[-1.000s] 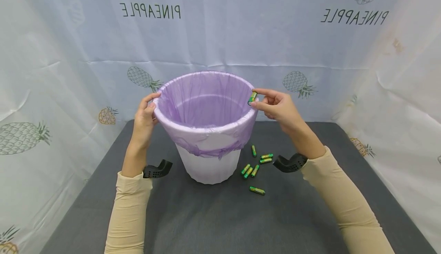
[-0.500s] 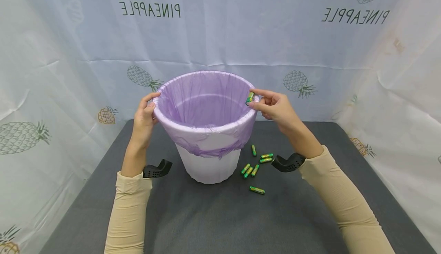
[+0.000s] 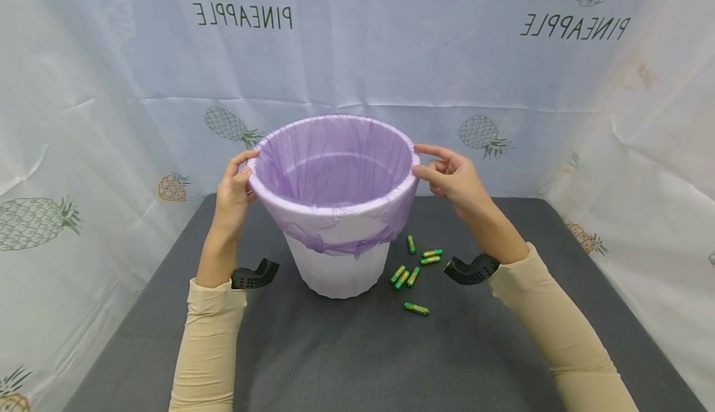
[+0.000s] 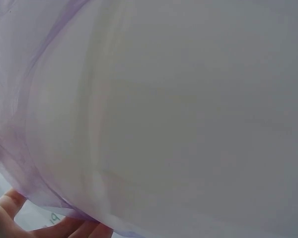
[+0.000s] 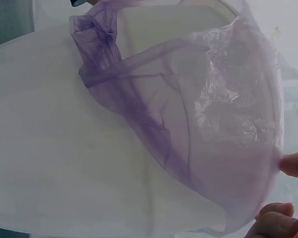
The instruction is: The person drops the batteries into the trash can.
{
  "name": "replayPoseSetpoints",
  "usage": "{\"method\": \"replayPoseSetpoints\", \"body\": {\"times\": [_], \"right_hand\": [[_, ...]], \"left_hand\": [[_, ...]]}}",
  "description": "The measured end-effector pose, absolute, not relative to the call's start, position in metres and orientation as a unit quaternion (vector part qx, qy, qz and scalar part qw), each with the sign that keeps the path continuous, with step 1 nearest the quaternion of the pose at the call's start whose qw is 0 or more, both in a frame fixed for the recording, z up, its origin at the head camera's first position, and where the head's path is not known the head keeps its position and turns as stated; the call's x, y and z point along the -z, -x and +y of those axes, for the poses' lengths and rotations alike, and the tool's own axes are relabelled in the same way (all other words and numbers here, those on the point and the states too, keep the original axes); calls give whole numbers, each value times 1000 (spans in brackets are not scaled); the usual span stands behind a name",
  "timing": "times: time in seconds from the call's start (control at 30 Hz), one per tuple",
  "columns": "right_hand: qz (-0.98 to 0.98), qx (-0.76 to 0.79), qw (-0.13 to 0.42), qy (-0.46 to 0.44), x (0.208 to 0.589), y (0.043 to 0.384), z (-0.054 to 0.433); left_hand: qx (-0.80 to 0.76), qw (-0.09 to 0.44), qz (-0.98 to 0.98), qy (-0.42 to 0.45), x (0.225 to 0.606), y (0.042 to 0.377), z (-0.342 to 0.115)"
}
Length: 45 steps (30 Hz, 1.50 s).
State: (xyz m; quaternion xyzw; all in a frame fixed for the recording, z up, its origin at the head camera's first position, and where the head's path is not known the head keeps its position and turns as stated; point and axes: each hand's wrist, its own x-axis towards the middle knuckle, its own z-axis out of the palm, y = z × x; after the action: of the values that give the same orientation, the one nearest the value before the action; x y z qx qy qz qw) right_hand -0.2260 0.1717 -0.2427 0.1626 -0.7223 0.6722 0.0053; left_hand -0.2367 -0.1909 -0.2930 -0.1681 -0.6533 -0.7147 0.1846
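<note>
A white trash can (image 3: 337, 275) stands on the dark table, lined with a thin purple bag (image 3: 335, 179) folded over its rim. At the can's left side, my left hand (image 3: 231, 192) grips the rim, index finger on top and thumb lower down. My right hand (image 3: 449, 173) is at the opposite side, index finger and thumb spread apart with their tips at the rim and no battery between them. In the right wrist view its thumb (image 5: 295, 164) meets the bag's edge. Part of the left hand's fingers (image 4: 59, 228) shows below the bag in the left wrist view.
Several green AA-size batteries (image 3: 413, 277) lie on the table right of the can, one battery (image 3: 416, 308) nearer the front. The dark tablecloth (image 3: 346, 362) spreads in front. A pineapple-print curtain (image 3: 357, 46) hangs close behind and along both sides.
The battery that my right fingers pinched over the rim moved slightly inward, then was let go and is out of sight. The right hand drew back slightly rightward; the left hand stayed put.
</note>
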Motion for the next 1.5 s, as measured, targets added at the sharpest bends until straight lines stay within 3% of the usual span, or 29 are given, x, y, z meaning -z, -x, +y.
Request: {"method": "replayPoseSetpoints", "body": {"times": [0.3, 0.83, 1.17, 1.5], "right_hand": [[-707, -689, 32, -156, 257, 213, 185], [-759, -637, 18, -133, 307, 200, 207], [-790, -587, -64, -164, 356, 192, 225], [-805, -557, -103, -177, 400, 182, 235]], "left_hand": [[717, 182, -650, 174, 294, 236, -190], [721, 178, -648, 166, 294, 235, -191], [728, 178, -642, 163, 293, 235, -190], [725, 180, -644, 167, 292, 235, -189]]}}
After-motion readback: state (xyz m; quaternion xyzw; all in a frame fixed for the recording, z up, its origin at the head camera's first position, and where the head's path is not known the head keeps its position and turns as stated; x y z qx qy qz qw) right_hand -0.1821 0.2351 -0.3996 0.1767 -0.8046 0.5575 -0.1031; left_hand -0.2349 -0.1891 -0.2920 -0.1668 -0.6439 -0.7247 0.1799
